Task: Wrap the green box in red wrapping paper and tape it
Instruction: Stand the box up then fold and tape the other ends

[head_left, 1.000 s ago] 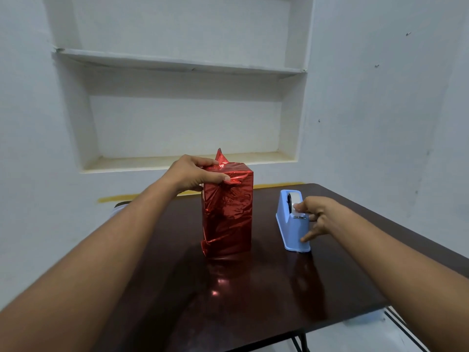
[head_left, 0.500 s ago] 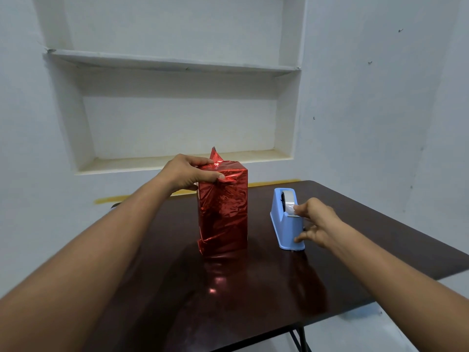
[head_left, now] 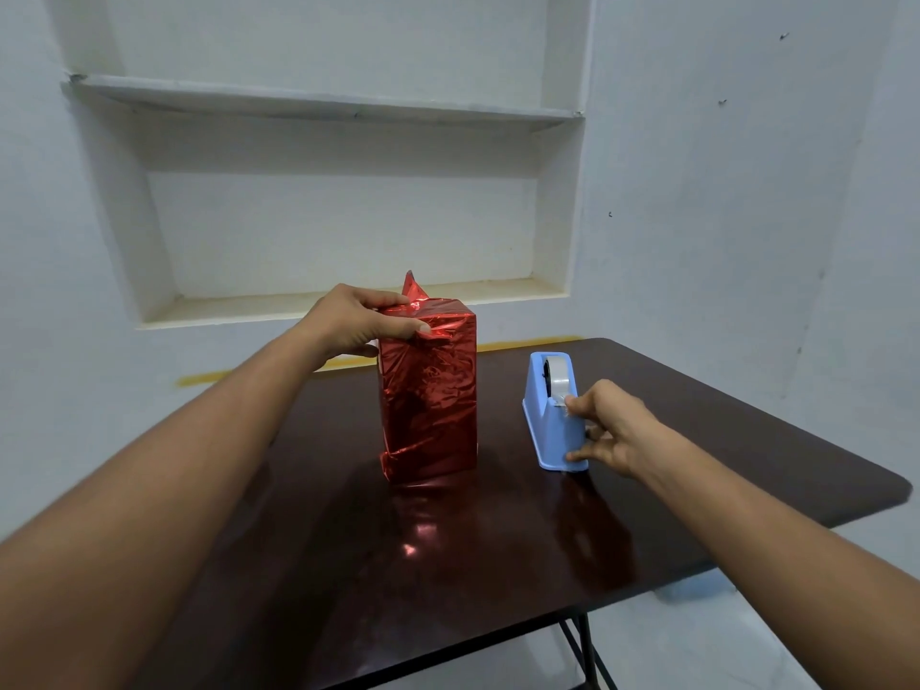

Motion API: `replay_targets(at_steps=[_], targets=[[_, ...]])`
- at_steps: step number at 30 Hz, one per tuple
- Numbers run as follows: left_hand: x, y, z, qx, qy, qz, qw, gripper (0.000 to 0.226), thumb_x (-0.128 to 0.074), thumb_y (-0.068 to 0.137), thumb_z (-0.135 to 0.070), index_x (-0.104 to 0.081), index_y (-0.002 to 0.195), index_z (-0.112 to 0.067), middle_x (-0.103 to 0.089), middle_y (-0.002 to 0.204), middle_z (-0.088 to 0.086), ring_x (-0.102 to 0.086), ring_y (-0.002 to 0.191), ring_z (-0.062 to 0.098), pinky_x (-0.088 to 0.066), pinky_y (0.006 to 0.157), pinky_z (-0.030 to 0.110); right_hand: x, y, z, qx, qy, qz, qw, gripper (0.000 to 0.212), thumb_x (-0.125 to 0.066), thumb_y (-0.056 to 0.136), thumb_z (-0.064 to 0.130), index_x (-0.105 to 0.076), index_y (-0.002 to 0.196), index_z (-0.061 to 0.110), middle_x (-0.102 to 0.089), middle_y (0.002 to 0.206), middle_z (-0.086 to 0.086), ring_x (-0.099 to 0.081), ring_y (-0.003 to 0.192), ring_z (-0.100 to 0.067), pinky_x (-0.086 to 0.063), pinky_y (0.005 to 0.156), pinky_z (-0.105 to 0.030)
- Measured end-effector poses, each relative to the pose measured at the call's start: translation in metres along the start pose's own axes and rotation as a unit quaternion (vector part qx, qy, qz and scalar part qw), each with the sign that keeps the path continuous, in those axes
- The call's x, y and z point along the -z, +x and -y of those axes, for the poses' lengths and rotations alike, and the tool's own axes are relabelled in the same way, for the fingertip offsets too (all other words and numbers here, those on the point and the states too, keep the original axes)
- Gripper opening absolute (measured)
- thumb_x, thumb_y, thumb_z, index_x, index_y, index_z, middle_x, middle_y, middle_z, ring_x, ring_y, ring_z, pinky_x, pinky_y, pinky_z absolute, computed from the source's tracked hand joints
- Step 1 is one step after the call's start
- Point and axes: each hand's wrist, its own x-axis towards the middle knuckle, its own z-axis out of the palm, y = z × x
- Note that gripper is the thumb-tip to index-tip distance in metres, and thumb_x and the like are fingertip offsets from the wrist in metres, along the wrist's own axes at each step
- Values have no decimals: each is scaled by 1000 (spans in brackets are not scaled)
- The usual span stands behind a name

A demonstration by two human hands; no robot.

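Note:
The box (head_left: 430, 390) stands upright at the middle of the dark table (head_left: 498, 540), fully covered in shiny red wrapping paper; no green shows. A pointed flap of paper (head_left: 410, 286) sticks up at its top left corner. My left hand (head_left: 361, 321) grips the box's top left edge, thumb pressing the folded paper on the front face. To the right stands a light blue tape dispenser (head_left: 550, 415) with a clear roll. My right hand (head_left: 610, 430) pinches the tape end at the dispenser's cutter, with its other fingers against the dispenser's near end.
A white wall with a recessed two-tier shelf niche (head_left: 323, 301) rises behind the table. A yellow strip (head_left: 527, 345) runs along the wall at the table's back edge. Black table legs (head_left: 582, 644) show below the near right edge.
My right hand has slid down the dispenser from the roll to the cutter end. My left hand keeps the same grip on the box top. The camera has shifted slightly.

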Motion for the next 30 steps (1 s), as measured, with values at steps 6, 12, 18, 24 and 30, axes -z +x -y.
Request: replay_targets(at_steps=[6, 12, 18, 24, 30], targets=[[1, 0, 0, -2, 0, 5, 1000, 63, -95, 65, -34, -75, 123, -24, -73, 115, -3, -71, 104, 18, -60, 80, 32, -2, 3, -11, 21, -44, -39, 998, 34, -69, 87, 2, -58, 119, 2, -62, 119, -14, -63, 107, -32, -62, 80, -54], [1, -1, -1, 1, -6, 5, 1000, 60, -96, 66, -31, -76, 122, -24, -74, 113, -3, -72, 102, 17, -61, 77, 30, -2, 4, -15, 61, -184, -116, 974, 27, -70, 74, 9, -66, 98, -2, -66, 101, -14, -70, 84, -29, -62, 60, -36], [0, -1, 0, 3, -11, 6, 1000, 46, -95, 66, -29, -78, 109, -30, -76, 109, -4, -73, 100, 17, -61, 80, 31, 13, 6, -33, 49, -127, -95, 986, 21, -84, 81, 16, -73, 95, 5, -71, 109, -13, -69, 93, -25, -61, 69, -37], [-1, -3, -3, 0, -12, 9, 1000, 43, -93, 70, -27, -76, 109, -29, -74, 105, -6, -72, 94, 14, -60, 69, 25, 2, -31, 7, 141, -52, 15, 988, 6, -74, 94, 16, -79, 94, 19, -75, 108, 4, -64, 104, -15, -48, 71, -32], [1, -5, -2, 0, -8, -1, 1000, 51, -96, 67, -28, -78, 114, -28, -76, 106, -5, -74, 96, 15, -63, 84, 36, -31, -54, 52, 160, -41, 114, 980, 12, -75, 93, 18, -81, 100, 25, -79, 95, 9, -64, 78, -8, -50, 80, -32]])
